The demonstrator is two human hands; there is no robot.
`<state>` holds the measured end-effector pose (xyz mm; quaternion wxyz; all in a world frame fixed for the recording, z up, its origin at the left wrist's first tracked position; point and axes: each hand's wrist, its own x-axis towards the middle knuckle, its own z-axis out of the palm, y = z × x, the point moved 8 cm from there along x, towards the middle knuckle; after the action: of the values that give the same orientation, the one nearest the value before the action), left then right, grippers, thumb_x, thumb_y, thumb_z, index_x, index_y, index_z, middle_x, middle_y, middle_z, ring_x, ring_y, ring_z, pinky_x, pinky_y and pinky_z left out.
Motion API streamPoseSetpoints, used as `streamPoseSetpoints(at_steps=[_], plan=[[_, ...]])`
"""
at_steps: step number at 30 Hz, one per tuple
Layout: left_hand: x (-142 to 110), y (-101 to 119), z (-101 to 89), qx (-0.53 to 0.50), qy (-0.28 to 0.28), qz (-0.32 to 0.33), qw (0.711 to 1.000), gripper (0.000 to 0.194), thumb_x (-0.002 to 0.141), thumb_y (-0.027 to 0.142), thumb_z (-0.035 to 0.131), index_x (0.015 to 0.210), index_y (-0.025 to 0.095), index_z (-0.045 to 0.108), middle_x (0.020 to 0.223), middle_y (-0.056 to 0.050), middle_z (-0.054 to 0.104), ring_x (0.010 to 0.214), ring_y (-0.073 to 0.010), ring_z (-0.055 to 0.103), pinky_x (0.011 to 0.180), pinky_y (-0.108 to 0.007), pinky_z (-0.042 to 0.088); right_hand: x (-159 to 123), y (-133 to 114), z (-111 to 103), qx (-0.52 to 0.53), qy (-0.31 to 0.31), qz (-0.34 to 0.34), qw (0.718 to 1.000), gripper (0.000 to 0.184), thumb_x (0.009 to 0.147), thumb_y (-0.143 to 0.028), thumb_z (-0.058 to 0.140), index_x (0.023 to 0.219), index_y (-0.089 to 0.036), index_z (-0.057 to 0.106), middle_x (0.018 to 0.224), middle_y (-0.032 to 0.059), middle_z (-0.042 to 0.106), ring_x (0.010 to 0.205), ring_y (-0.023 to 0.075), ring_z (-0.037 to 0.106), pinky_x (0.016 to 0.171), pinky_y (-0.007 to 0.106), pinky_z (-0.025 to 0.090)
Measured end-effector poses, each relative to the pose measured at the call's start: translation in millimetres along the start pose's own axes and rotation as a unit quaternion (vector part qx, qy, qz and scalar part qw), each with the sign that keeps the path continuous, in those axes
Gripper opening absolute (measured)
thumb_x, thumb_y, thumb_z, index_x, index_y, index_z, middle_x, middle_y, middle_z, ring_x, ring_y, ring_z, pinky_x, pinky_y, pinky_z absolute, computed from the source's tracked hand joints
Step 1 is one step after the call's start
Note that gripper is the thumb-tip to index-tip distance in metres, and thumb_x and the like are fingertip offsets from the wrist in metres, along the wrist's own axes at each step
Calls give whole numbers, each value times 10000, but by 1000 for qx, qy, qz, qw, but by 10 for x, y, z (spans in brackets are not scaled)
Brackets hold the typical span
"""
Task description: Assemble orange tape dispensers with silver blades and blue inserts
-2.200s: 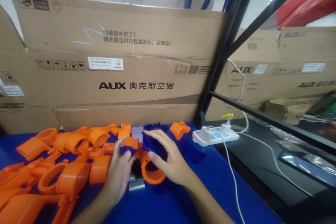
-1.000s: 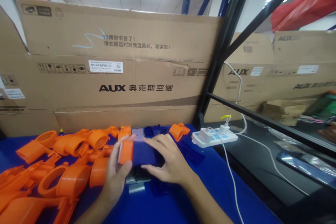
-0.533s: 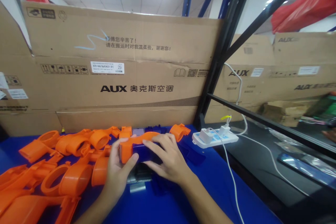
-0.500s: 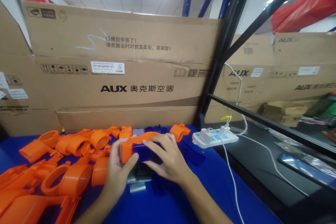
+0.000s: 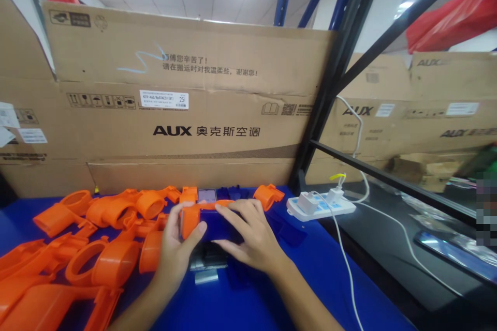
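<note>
An orange plastic part point(image 5: 190, 221) is gripped in my left hand point(image 5: 175, 240), its thumb lying across the front and its fingers behind. Against the part's right side sits a dark blue, glossy plastic piece point(image 5: 217, 226). My right hand point(image 5: 254, 238) holds this blue piece, fingertips on the upper edge and thumb at the lower side; its far side is hidden. Just below the hands, a dark item with a ridged metallic edge point(image 5: 208, 262) and a small silvery piece point(image 5: 206, 276) lie on the blue surface point(image 5: 186, 305).
Several orange ring-ended parts point(image 5: 116, 264) cover the left side, and another orange part point(image 5: 267, 196) lies behind my right hand. Dark blue translucent sheets point(image 5: 289, 230) lie right. A white power strip point(image 5: 320, 206) with cables stands near the black frame post point(image 5: 324, 108); cardboard point(image 5: 217, 147) walls the back.
The orange part has tipped, so less of its top shows and more of the blue front faces me. Both hands keep their hold. The view has shifted slightly.
</note>
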<state>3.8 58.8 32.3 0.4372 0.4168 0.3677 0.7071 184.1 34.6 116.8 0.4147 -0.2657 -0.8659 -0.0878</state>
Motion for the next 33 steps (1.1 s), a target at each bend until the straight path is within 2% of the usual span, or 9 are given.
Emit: streamPoseSetpoints(at_steps=[3,6,10,13,16,22,28,31,33], plan=[[-2,-99,-13,-62,-5,-34,997,643,729,395,877,1307,276,619,1343,-89,685,1257,-339,626,1052,-437,507,-1,59,-54,38,26,39,998,691,869,-462,780,1479,-257,525,1198,143,700,1059,333,655,916,529,487],[-37,-118,115,-93,-75,-43,992,668,740,389,874,1347,249,633,1382,-133,672,1278,-366,620,1067,-461,505,-34,192,-101,117,70,114,984,623,880,-505,746,1428,-265,574,1217,129,701,1060,327,668,943,511,519],[-148,-56,320,-52,-174,-38,983,716,756,342,874,1418,270,611,1487,-155,597,1373,-394,539,1070,-488,501,-142,404,17,276,112,229,927,472,1030,-587,452,1240,-226,671,1035,99,743,962,290,703,837,418,585],[-257,27,427,-43,-227,-24,973,749,814,352,831,1500,322,531,1606,-127,471,1451,-389,452,1132,-506,443,-224,511,218,351,102,319,874,550,1057,-614,334,1025,-196,689,820,67,714,735,239,674,638,344,582],[-345,80,492,-73,-260,-30,962,864,806,399,840,1563,364,425,1649,-115,402,1476,-382,418,1164,-505,408,-180,454,347,382,55,320,866,514,1061,-601,349,1099,-207,676,975,82,731,881,252,691,806,380,603],[-288,35,464,-95,-201,-49,974,1074,695,443,912,1586,365,318,1584,-165,452,1332,-398,567,1017,-492,532,-95,255,385,458,-14,273,846,581,1073,-612,244,1518,-271,397,1408,127,581,1293,252,584,1125,483,462],[-179,100,301,34,-148,53,987,990,775,495,837,1593,334,304,1523,-167,525,1250,-378,627,1047,-509,500,-73,126,378,556,-47,249,792,952,865,-469,793,1609,-317,218,1445,145,540,1299,301,587,1096,514,469],[-186,330,275,236,-178,189,936,888,843,581,732,1591,258,379,1607,-160,451,1452,-422,429,1192,-572,331,-65,229,348,595,0,291,749,817,881,-418,775,1561,-313,335,1412,122,584,1245,290,621,1089,489,472],[-206,486,254,411,-181,271,851,842,875,562,699,1590,242,389,1623,-151,433,1492,-421,361,1217,-614,260,-81,338,329,609,38,333,719,663,906,-411,738,1491,-307,445,1385,99,616,1219,281,635,1087,464,469]])
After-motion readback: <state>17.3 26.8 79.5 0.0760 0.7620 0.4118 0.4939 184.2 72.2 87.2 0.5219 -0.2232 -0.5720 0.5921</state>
